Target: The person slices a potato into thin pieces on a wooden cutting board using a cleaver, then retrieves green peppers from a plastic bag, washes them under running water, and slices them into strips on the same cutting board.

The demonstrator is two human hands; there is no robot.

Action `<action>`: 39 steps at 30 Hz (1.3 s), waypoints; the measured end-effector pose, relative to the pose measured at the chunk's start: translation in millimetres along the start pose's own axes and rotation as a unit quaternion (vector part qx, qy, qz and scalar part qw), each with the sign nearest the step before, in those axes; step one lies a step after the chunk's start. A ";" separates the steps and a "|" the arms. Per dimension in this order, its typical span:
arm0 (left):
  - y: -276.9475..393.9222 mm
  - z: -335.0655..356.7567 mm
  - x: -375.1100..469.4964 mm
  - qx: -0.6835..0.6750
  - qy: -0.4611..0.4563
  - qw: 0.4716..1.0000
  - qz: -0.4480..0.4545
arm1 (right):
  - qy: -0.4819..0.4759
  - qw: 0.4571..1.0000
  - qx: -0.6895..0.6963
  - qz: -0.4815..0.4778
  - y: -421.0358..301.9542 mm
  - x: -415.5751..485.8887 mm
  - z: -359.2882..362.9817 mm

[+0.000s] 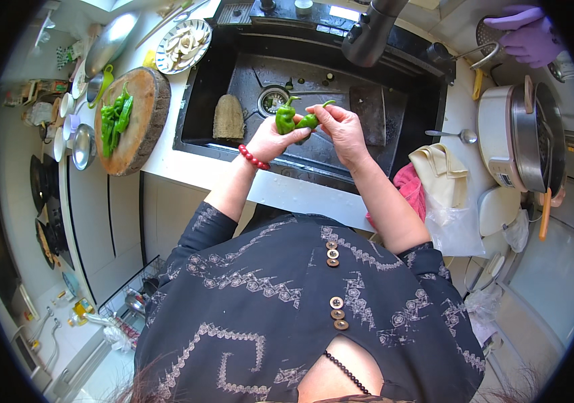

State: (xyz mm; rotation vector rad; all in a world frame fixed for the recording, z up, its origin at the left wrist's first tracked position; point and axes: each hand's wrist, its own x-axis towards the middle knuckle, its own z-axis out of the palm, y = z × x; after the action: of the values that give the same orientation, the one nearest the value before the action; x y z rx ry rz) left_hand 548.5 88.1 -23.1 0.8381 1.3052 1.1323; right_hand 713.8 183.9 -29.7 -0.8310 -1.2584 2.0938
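Note:
Over the black sink (pixel 312 161), my left hand (pixel 274 138) holds green peppers, one upright green pepper (pixel 285 120) rising above the fingers. The thumb and fingertips of my right hand (pixel 341 128) pinch a second green pepper (pixel 309 121) near its curved stem; its lower end rests against my left thumb. Part of another pepper shows dimly beneath that thumb. A red bead bracelet circles my left wrist. Behind the hands is the drain strainer (pixel 273 101), with a few green and pale scraps on the sink floor near it.
A loofah piece (pixel 228 117) lies in the sink's left side. Long green peppers (pixel 115 121) rest on a round wooden chopping block (pixel 148 108) at left. Behind it is a plate of pale slices (pixel 184 46). The dark faucet (pixel 367 40) overhangs the sink; cloths (pixel 440 163) and a cooker (pixel 501 133) stand right.

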 end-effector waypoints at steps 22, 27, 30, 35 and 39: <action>-12.9 -52.6 -15.3 -0.130 0.052 0.990 0.011 | 0.058 0.950 -0.264 -0.158 -60.5 10.1 39.2; 4.9 -66.8 -15.1 -0.006 0.009 0.999 0.036 | 0.012 0.977 -0.196 -0.085 -47.5 13.5 62.4; 12.7 -69.2 -14.4 0.124 -0.023 0.989 0.083 | -0.015 0.992 -0.127 -0.017 -43.7 13.3 80.6; 26.9 -70.1 -18.6 0.286 -0.043 0.946 0.148 | 0.006 0.995 -0.101 0.020 -32.1 9.7 107.2; 38.2 -75.5 -23.8 0.377 -0.089 0.913 0.133 | 0.037 0.991 -0.127 0.023 -28.9 3.9 109.5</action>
State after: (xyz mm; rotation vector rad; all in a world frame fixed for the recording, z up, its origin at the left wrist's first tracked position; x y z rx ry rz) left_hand 470.3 66.4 10.7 1.6878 1.5148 0.7053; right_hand 634.1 137.2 36.0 -1.0466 -1.4998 1.9435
